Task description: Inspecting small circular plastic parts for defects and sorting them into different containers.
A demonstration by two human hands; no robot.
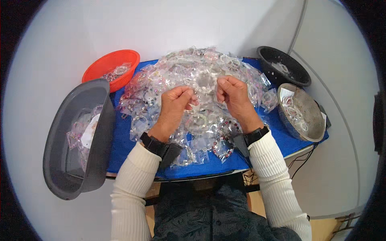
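Note:
A clear plastic bag with a pale beaded bracelet (205,85) in it is stretched between my two hands. My left hand (175,105) pinches its left side, fingers curled closed. On the other side, my right hand (236,95) grips the bag's edge between thumb and forefinger. Both hands are above a large heap of bagged bracelets (169,66), which makes the held bag's outline hard to tell apart. Nearer to me, a bagged bracelet of dark red beads (222,149) lies at the heap's front edge.
A blue cloth (120,148) covers the table. On the left are a red basket (114,82) and a deep grey tub (56,156), both with bags inside. To the right stand a black basket (301,78) and a metal colander (313,116) holding bags. Black cables (303,160) hang off the right edge.

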